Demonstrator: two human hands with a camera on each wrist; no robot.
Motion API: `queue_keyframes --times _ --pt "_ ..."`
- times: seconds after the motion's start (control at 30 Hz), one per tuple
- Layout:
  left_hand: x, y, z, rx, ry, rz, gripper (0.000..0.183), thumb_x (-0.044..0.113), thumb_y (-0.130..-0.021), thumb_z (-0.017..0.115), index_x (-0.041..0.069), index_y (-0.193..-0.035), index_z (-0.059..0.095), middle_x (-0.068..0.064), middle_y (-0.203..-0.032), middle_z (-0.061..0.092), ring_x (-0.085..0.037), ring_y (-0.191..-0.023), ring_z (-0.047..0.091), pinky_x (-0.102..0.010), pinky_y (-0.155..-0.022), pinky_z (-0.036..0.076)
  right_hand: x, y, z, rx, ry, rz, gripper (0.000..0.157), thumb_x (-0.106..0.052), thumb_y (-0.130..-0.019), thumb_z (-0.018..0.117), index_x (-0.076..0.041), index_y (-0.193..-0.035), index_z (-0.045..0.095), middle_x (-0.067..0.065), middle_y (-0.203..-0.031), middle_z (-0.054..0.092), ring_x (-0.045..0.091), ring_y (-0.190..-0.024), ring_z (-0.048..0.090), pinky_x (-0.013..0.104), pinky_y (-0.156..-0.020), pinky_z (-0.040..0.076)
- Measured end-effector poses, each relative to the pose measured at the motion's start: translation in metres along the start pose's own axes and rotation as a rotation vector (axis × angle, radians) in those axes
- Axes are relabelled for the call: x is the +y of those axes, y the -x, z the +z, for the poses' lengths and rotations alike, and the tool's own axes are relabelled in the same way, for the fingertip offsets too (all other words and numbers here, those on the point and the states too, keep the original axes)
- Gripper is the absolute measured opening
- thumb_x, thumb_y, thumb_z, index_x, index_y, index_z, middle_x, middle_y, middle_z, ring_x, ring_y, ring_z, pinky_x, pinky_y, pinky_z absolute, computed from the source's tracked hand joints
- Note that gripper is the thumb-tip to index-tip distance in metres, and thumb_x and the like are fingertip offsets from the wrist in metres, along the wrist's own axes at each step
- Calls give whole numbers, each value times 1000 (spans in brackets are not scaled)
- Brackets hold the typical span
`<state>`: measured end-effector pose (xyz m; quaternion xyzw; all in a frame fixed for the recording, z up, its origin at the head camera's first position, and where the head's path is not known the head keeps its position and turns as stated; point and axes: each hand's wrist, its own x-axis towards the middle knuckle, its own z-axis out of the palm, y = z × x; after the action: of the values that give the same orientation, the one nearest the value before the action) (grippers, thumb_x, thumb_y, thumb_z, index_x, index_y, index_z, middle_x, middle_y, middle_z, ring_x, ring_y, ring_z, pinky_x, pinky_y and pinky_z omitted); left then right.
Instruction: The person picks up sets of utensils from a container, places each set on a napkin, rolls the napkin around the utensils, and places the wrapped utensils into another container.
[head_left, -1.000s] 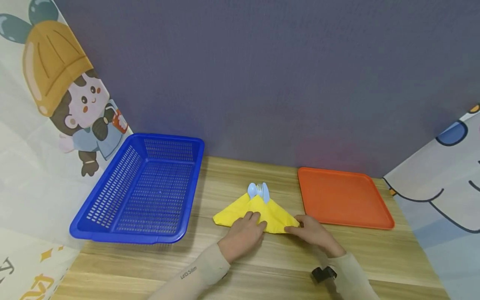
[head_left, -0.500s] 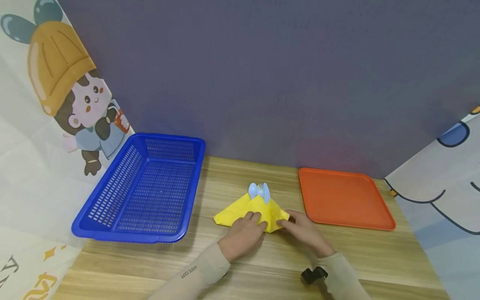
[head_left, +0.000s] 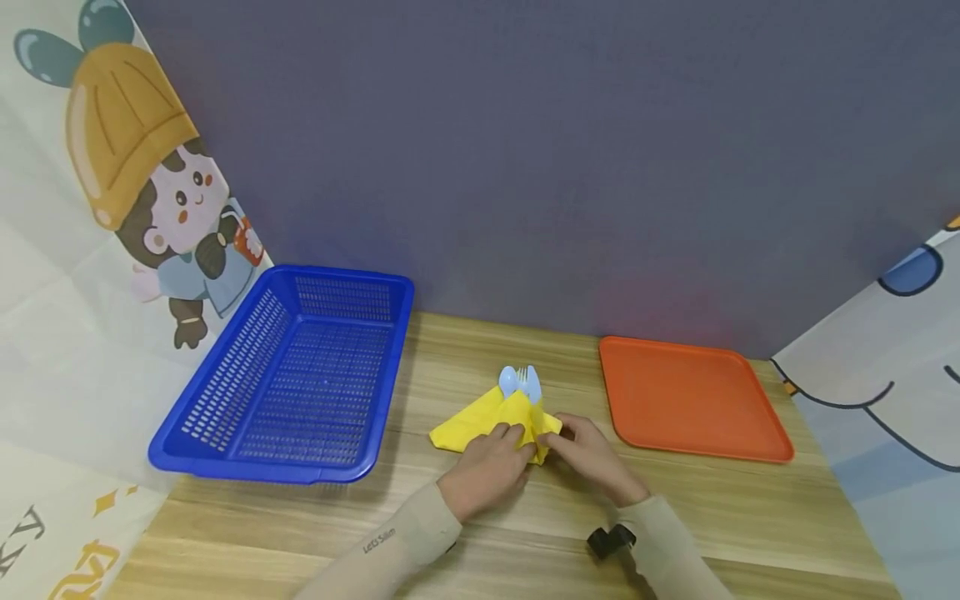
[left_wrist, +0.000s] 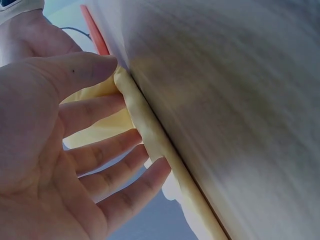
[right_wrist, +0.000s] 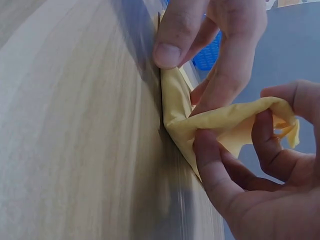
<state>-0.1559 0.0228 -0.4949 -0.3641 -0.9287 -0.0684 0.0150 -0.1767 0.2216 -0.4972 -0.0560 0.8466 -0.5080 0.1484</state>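
Note:
A yellow napkin point(head_left: 467, 425) lies folded on the wooden table, its left corner pointing outward. From its top edge stick out the ends of a light-blue spoon point(head_left: 508, 379), fork point(head_left: 522, 377) and knife point(head_left: 534, 384); the napkin covers their lower parts. My left hand point(head_left: 483, 472) presses the middle of the napkin's near edge with fairly straight fingers point(left_wrist: 107, 153). With my right hand point(head_left: 591, 457) I pinch the right-hand flap, which stands lifted off the table and folded inward in the right wrist view, close beside my left hand.
A blue perforated plastic basket point(head_left: 393, 358) stands on the left of the table. On the right lies a flat orange tray point(head_left: 693, 400). A dark grey panel point(head_left: 525, 167) rises behind the table, with printed cloths on both sides.
My right hand has moved left, bringing the napkin's right corner in toward the cutlery. The left hand stays pressed in place. The view has shifted slightly.

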Motion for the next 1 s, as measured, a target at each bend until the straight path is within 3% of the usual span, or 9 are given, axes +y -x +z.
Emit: queue_keyframes --times 0.17,0.3,0.43,0.53,0.73,0.87,1.0 --pt "-2 -1 0 -42 38 -8 28 36 -98 64 19 -119 68 -2 -117 58 -19 -102 55 -29 -65 51 -3 -3 2 -18 -29 -12 22 -15 -95 65 4 -106 67 9 -98 68 22 -89 62 37 -76 57" --pt "-6 0 0 -81 64 -5 32 33 -98 61 12 -123 65 -2 -120 59 -19 -107 54 -30 -76 53 -3 -3 4 -30 -80 -9 28 -24 -99 64 3 -104 67 10 -99 68 21 -91 65 35 -78 58" --pt "-10 2 -2 -81 76 23 33 30 -97 61 8 -122 64 -3 -120 60 -18 -111 55 -30 -89 51 -3 -3 8 -27 -172 -15 40 -29 -106 50 7 -101 65 15 -102 66 26 -98 65 38 -83 58" --pt "-12 4 -3 -69 92 16 29 31 -96 64 10 -116 67 -5 -118 59 -20 -108 54 -30 -84 52 -1 -3 10 -25 -201 -35 40 -21 -109 41 10 -100 65 21 -113 62 31 -108 62 39 -87 57" --pt "-16 7 -4 -75 144 -41 19 32 -95 66 17 -107 70 -5 -108 52 -17 -88 47 -26 -63 45 2 -1 15 47 76 -161 15 -3 -98 59 -6 -98 74 12 -116 67 28 -111 60 36 -91 54" --pt "-21 9 -4 -69 208 -31 21 31 -95 67 14 -105 70 -2 -103 53 -13 -82 49 -26 -67 47 2 0 20 73 172 -234 14 -1 -93 67 -11 -100 74 4 -111 67 24 -106 61 37 -92 53" --pt "-27 13 -6 -54 312 -18 20 28 -95 67 11 -105 71 1 -102 58 -9 -83 53 -26 -75 50 -2 3 26 107 234 -278 12 -1 -90 71 -10 -98 74 1 -106 66 20 -99 61 33 -85 54"
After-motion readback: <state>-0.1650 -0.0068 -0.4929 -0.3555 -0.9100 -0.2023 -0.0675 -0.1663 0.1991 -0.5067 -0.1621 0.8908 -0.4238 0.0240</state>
